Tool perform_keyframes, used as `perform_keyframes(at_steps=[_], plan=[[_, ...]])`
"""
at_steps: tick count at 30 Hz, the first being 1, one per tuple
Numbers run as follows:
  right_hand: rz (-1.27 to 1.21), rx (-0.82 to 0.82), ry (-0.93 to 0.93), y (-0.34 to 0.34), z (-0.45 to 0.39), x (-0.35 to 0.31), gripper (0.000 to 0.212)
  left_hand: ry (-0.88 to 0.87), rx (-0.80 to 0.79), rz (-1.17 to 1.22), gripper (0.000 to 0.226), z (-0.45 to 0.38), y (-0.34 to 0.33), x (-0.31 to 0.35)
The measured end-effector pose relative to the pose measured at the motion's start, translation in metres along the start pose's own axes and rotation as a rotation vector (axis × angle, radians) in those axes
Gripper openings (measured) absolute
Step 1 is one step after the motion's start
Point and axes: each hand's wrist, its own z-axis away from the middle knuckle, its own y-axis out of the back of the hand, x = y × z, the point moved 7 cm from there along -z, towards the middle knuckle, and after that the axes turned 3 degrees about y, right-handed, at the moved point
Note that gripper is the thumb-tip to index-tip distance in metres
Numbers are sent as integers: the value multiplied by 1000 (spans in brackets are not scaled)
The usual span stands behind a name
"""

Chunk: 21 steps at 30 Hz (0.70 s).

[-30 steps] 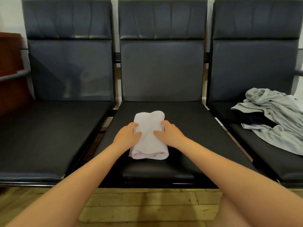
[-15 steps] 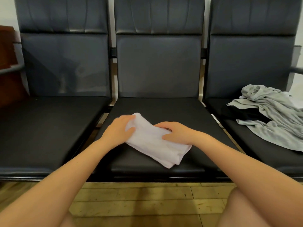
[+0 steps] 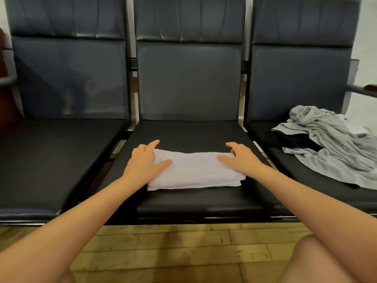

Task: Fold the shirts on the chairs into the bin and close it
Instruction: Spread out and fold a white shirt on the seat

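Folded white shirt lies flat on the middle chair seat, long side running left-right, toward the front half of the cushion. Left hand rests on the shirt's left end: thumb laid across the top of the fabric, index finger extended past the far left corner, other fingers look loosely bent around the edge; can't tell whether they actually pinch the cloth or just sit against it. Right hand rests on the right end: thumb flat on top pointing inward, fingers arched over the far right corner with tips near or on the seat; same here, grip vs. plain contact not resolvable. Both hands look relaxed and spread rather than clenched, one per end of the shirt, well apart. Layered edges of the fold are visible along the shirt's near right side. Grey shirt sits crumpled on the right chair seat, with a dark garment partly under it, barely distinguishable from the black cushion. Left chair stands just beside the middle one. Wood floor in front of the seats. Bin not in frame.
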Motion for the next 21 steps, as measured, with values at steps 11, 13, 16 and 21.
perform_keyframes(at_steps=[11,13,16,21], plan=[[-98,53,131,-2,44,-18,44,-116,-32,210,69,15,-7,12],[-120,46,159,0,47,-22,42,-139,-6,249,64,20,-3,15],[-126,-23,175,1,51,-29,31,-123,15,361,58,30,1,19],[-243,56,154,18,62,-39,30,-28,44,560,52,48,4,23]])
